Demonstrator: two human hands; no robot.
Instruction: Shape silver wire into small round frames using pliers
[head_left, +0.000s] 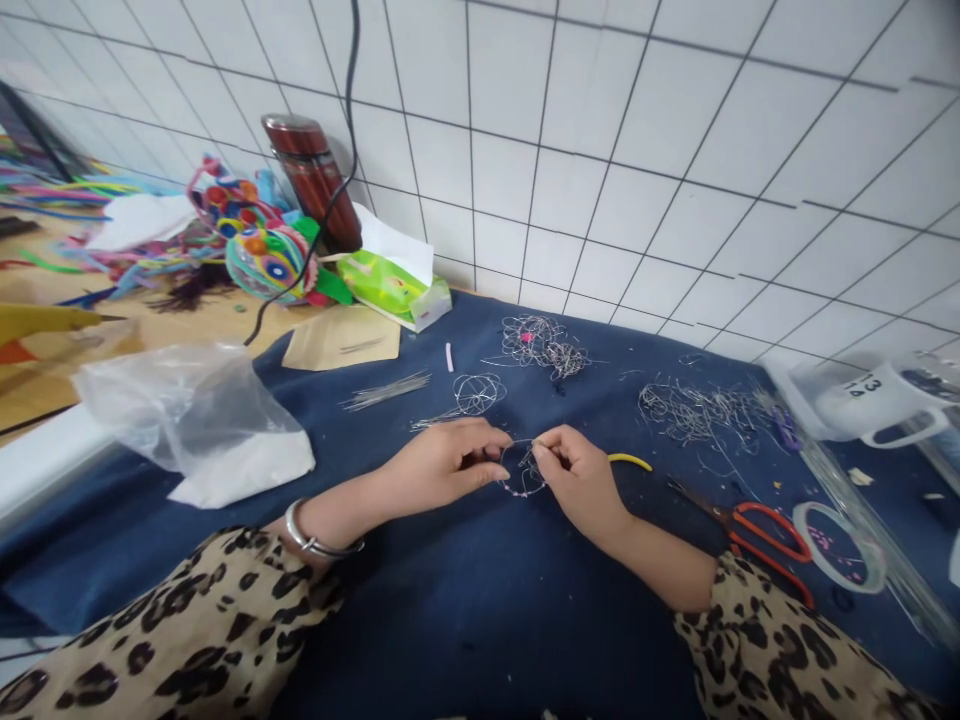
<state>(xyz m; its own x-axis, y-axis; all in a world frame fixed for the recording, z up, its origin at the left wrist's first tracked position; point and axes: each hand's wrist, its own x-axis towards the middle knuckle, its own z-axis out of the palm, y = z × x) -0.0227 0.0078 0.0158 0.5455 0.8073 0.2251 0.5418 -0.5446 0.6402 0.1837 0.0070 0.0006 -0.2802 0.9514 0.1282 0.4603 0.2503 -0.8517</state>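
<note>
Between my two hands is a thin wire ring (pixel 523 492) with small pink beads along its lower edge. Fine dark wire shows inside the ring, too small to make out. My left hand (pixel 457 465) pinches the ring's left side with thumb and fingers. On the other side, my right hand (pixel 581 475) pinches its upper right. A round wire frame (pixel 480 394) lies just beyond my left hand, by some straight wires (pixel 435 420). Partly hidden by my right hand is a tool with a yellow handle (pixel 630 461).
Orange-handled scissors (pixel 772 535) and a tape-like ring (pixel 840 545) with pink beads inside lie at right. Wire tangles (pixel 536 345) sit at the back. A white cup (pixel 877 400) stands far right. At left are a plastic bag (pixel 202 410), tissue pack (pixel 394 290) and red thermos (pixel 311 180).
</note>
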